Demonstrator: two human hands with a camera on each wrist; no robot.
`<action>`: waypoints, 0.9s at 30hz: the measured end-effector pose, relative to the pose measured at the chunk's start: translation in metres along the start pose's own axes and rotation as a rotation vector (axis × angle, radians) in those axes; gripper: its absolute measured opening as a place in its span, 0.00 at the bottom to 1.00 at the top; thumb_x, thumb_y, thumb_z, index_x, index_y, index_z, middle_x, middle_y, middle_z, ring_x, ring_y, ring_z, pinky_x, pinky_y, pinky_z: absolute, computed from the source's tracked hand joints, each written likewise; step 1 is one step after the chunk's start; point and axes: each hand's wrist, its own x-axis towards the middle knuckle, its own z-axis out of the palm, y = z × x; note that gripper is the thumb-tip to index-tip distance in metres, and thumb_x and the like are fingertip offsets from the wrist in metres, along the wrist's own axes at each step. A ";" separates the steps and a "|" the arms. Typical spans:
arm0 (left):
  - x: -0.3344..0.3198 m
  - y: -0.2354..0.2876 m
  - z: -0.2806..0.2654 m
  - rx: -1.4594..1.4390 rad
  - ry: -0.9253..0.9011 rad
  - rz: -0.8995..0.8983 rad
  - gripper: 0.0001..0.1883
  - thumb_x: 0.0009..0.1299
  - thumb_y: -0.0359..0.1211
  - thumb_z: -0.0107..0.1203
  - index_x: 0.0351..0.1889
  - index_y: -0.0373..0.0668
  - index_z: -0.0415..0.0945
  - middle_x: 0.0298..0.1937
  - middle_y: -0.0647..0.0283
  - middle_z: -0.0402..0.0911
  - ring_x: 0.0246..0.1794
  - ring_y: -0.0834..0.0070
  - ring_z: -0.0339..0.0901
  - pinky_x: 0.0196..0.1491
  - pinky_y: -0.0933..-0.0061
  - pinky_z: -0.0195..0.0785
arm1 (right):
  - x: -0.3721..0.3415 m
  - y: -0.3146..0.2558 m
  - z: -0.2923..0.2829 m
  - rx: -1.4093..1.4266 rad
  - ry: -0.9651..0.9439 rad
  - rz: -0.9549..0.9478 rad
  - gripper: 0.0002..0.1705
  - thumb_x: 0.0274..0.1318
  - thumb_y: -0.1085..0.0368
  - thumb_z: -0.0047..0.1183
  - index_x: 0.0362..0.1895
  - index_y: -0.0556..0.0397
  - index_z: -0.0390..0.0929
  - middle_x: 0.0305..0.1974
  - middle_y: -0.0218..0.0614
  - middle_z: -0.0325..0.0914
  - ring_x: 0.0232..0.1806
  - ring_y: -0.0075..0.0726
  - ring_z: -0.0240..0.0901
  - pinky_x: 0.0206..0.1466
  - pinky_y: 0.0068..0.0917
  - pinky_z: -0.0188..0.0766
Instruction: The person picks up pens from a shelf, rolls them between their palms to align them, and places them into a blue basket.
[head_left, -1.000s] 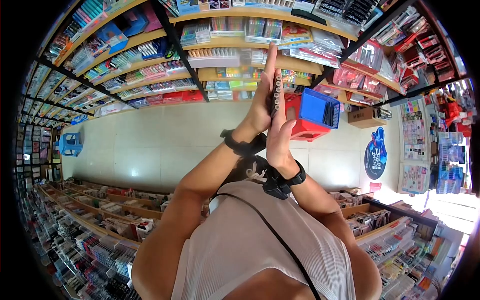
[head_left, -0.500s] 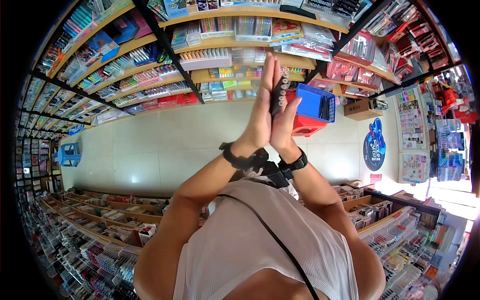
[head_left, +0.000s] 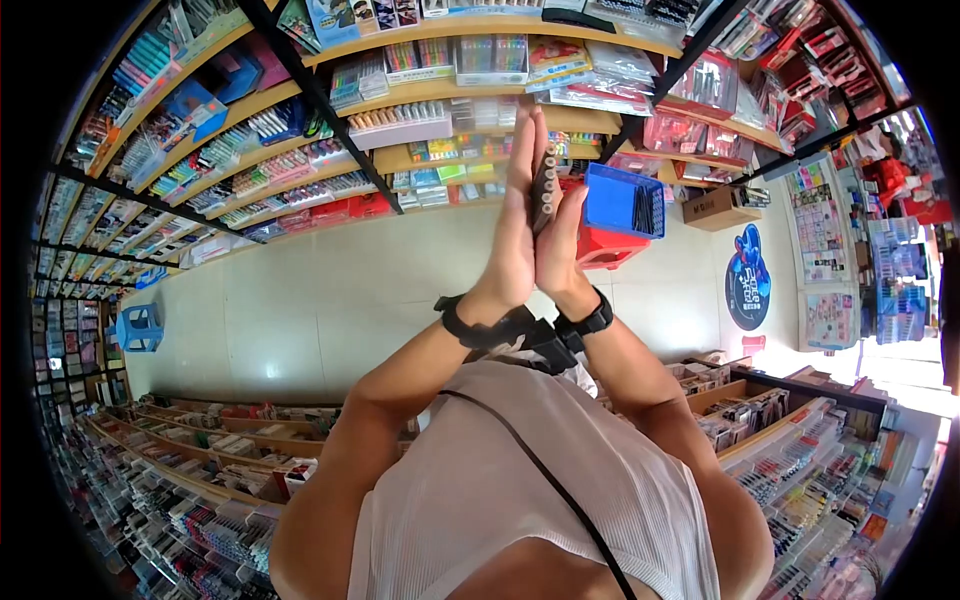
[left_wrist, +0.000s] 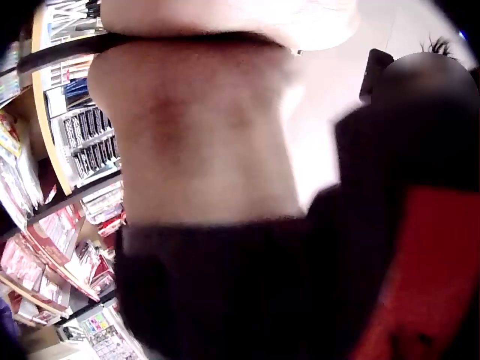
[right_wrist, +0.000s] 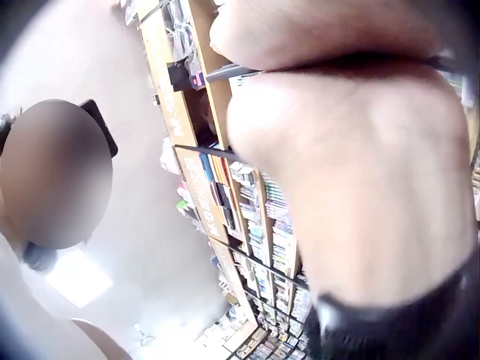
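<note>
A shopper in a white ribbed sleeveless top (head_left: 520,430) presses what appears to be a row of dark pens (head_left: 549,182) between both palms in a stationery aisle, their round, pale-ringed ends lined up along the gap. The left hand (head_left: 510,235) lies flat with its fingers straight; the right hand (head_left: 560,250) mirrors it, its thumb standing apart, and neither curls around the bundle. Just beyond the right hand, a blue plastic basket (head_left: 604,205) with a rectangular rim holds slim black pens (head_left: 646,210) bunched toward one side, and it sits on a red plastic stool (head_left: 605,250). Near it on the glossy pale tiles (head_left: 400,270), a brown cardboard carton (head_left: 712,208) contains small packs. On the wooden shelves (head_left: 420,97) ahead, clear boxes (head_left: 492,60) hold upright coloured pens, and a long white box (head_left: 400,131) carries a row of beige-topped markers. Black wristbands (head_left: 597,316) circle both wrists. The wrist cameras show mostly blurred skin, the heels of the hands nearly meeting along a dark slit.
</note>
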 end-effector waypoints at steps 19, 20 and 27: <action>0.029 0.006 -0.027 0.068 0.058 -0.043 0.42 0.80 0.59 0.19 0.80 0.37 0.37 0.84 0.58 0.34 0.84 0.67 0.27 0.81 0.64 0.17 | -0.025 -0.008 0.022 -0.061 -0.054 -0.016 0.58 0.64 0.23 0.09 0.80 0.58 0.31 0.82 0.46 0.28 0.83 0.48 0.23 0.81 0.41 0.23; 0.030 0.004 -0.028 0.066 0.057 -0.044 0.42 0.80 0.59 0.19 0.80 0.37 0.37 0.84 0.58 0.34 0.84 0.67 0.27 0.81 0.64 0.17 | -0.025 -0.009 0.022 -0.091 -0.074 0.015 0.61 0.61 0.19 0.08 0.80 0.57 0.31 0.82 0.44 0.26 0.83 0.46 0.19 0.81 0.43 0.20; 0.004 -0.009 -0.012 0.085 0.064 0.005 0.34 0.82 0.48 0.16 0.81 0.40 0.40 0.84 0.63 0.39 0.84 0.69 0.32 0.81 0.65 0.22 | -0.009 -0.002 0.010 0.020 -0.014 0.024 0.52 0.69 0.27 0.14 0.81 0.53 0.30 0.82 0.44 0.29 0.83 0.44 0.25 0.81 0.37 0.25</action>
